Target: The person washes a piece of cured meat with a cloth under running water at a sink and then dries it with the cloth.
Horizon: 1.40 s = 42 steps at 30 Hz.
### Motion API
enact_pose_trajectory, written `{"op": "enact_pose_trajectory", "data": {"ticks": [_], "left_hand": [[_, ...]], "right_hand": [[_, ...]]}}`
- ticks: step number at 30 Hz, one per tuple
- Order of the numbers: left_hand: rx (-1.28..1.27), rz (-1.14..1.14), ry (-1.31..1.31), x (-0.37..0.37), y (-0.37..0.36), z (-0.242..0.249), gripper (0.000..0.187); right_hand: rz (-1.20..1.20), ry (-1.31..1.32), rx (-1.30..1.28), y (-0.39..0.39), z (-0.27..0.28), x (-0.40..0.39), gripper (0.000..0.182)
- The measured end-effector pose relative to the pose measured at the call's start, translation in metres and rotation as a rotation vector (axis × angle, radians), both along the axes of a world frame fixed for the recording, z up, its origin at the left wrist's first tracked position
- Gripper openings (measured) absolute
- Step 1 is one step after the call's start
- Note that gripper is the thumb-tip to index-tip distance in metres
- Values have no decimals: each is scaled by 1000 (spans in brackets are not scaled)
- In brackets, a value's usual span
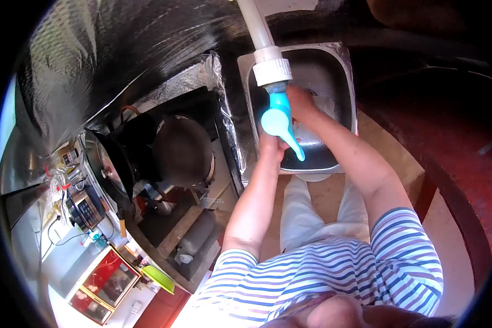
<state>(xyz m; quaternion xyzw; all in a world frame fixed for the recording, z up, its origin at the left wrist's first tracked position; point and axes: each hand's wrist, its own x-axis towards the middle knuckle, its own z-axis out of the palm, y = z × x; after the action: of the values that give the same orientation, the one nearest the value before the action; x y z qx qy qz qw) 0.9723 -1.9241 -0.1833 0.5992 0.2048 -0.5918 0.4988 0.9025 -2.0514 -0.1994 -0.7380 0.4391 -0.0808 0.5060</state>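
Note:
Both my hands are inside a metal sink [351, 104], under a tap with a light blue handle [276, 121]. My left hand [270, 143] is at the left side of the basin, close to the front. The tap covers much of it, and only a few fingertips show to the right of the wrist. My right hand [300, 103] is further back in the basin, just right of the tap body. Its fingers are hidden behind the tap, so what either hand holds, if anything, does not show. Water appears to lie in the basin bottom.
A white pipe [255, 24] comes down from above to the tap. Left of the sink is a stove area with a dark round pan [183, 150] and a large lid [106, 167]. A dark red surface [421, 131] curves round the right side.

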Motion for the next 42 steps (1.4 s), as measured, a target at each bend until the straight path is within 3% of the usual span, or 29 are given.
{"op": "enact_pose_trajectory", "data": {"ticks": [1,2,4,6,8,9,10,12,13,16,18,20,22,24,26,28,30,32,34,35,37,38,40,42], "left_hand": [[-8,-226,-160,1,0,3,49],[-21,-451,-321,1,-5,11,57],[60,-653,-450,12,-4,8,55],[-269,-889,-1038,22,19,-31,54],[-278,-933,-1144,23,17,-26,51],[-285,-966,-1251,24,14,-24,49],[-275,-986,-1198,26,17,-39,46],[-252,-965,-1109,27,24,-63,42],[-242,-888,-1046,24,27,-69,42],[-233,-492,-787,7,23,-65,39],[-231,-199,-588,-9,12,-41,34],[-257,-212,-612,-9,31,-57,29],[-122,-124,-661,-19,35,-63,27],[-55,-22,-767,-31,28,-51,29],[-100,-50,-761,-29,28,-53,30],[-148,-73,-762,-32,32,-43,33],[-193,-267,-736,-29,25,-28,36],[-181,-267,-683,-26,26,-30,39],[-167,-131,-667,-25,22,-31,45],[-150,-124,-627,-23,20,-29,50],[-154,-125,-613,-23,26,-35,50],[-156,-128,-597,-24,25,-33,51],[-168,-138,-555,-26,22,-28,53],[-161,-70,-503,-31,22,-26,56]], "right_hand": [[-119,-89,163,-8,11,-1,33],[-124,-85,157,-12,7,0,33],[-161,-151,-72,-24,-17,5,34],[-162,-239,-73,-25,-50,11,34],[-379,-392,87,-27,-49,13,35],[-408,-501,355,-34,-50,8,38],[-420,-497,353,-34,-37,-1,38],[-788,-492,381,-27,-2,-20,42],[-718,-627,510,-26,-1,-35,45],[-616,-552,397,11,32,-50,44],[-445,-502,379,47,12,-39,39],[-111,-210,-238,68,4,-33,33],[-143,-223,-327,71,-22,-31,29],[-351,81,-299,67,-55,-26,29],[-410,114,-337,60,-70,-30,28],[-509,378,9,35,-87,-39,29],[-433,429,182,10,-104,-51,29],[-449,290,164,12,-109,-55,29],[-303,207,104,20,-101,-58,28],[-346,138,-116,42,-86,-55,26],[-77,73,-66,61,-21,-53,24],[-122,30,-181,75,-13,-46,24],[-36,186,-73,65,-12,-40,27],[-76,268,-96,45,-45,-32,26]]}}
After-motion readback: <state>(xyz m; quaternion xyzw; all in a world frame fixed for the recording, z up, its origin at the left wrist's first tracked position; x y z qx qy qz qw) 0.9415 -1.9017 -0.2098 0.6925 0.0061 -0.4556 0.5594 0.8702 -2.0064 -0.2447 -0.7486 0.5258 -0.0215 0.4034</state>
